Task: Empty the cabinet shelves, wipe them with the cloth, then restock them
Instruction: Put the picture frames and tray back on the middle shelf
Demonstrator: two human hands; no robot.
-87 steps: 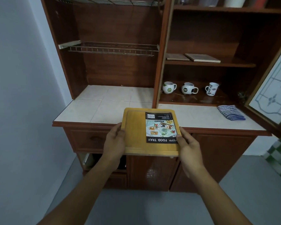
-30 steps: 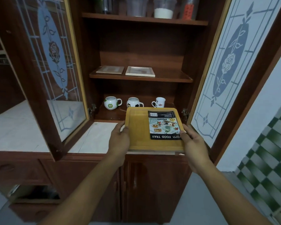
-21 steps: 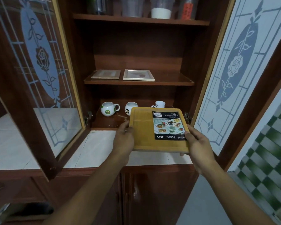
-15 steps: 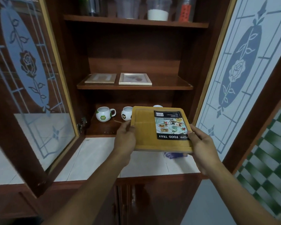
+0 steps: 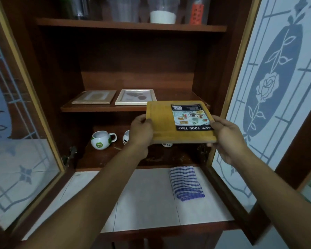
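- Middle shelf (image 5: 176, 95): right part bare; frames (image 5: 136, 96) fill left and centre.
- Lower shelf (image 5: 101, 159): mugs (image 5: 101, 140) at back, front bare.
- Doors (image 5: 269, 87) stand wide.

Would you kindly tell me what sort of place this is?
Most likely a home kitchen or dining area: a wooden cabinet with rose-etched glass doors holds mugs and storage jars, above a tiled counter with a striped cloth.

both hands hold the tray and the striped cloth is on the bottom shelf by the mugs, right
Not quite. The head view shows the cloth on the tiled counter, in front of the shelf with the mugs. The left hand and right hand do hold the tray.
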